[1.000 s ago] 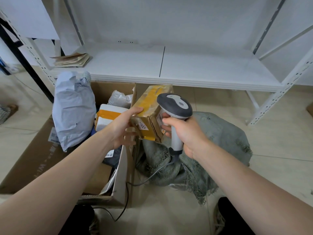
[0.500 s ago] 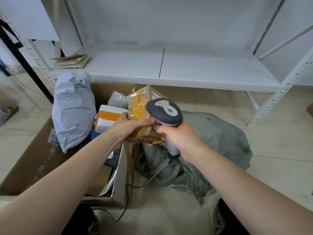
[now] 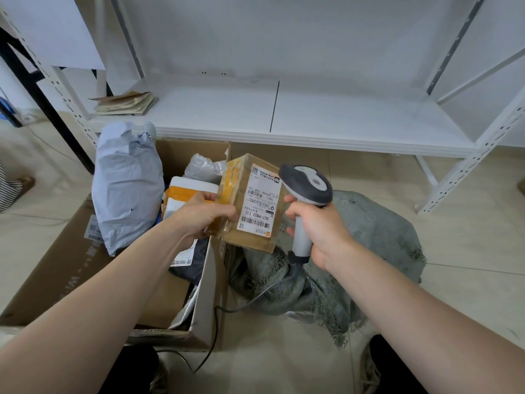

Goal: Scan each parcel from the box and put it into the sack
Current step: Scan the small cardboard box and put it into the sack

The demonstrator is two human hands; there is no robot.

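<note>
Parcel mid-frame, label facing me, scanner just right of it.
My left hand grips its left edge; right hand clasps the scanner handle. Seems light, stiff card, slick tape: hold by edges. Box left, sack right.

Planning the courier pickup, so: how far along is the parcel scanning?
Done: unclear; the grey-green woven sack hides its contents. In hand: the left hand holds a brown cardboard parcel, label up, beside the grey handheld scanner gripped by the right hand. Left: a pale blue-grey plastic mailer, a white-and-orange parcel and others in the open cardboard box.
</note>
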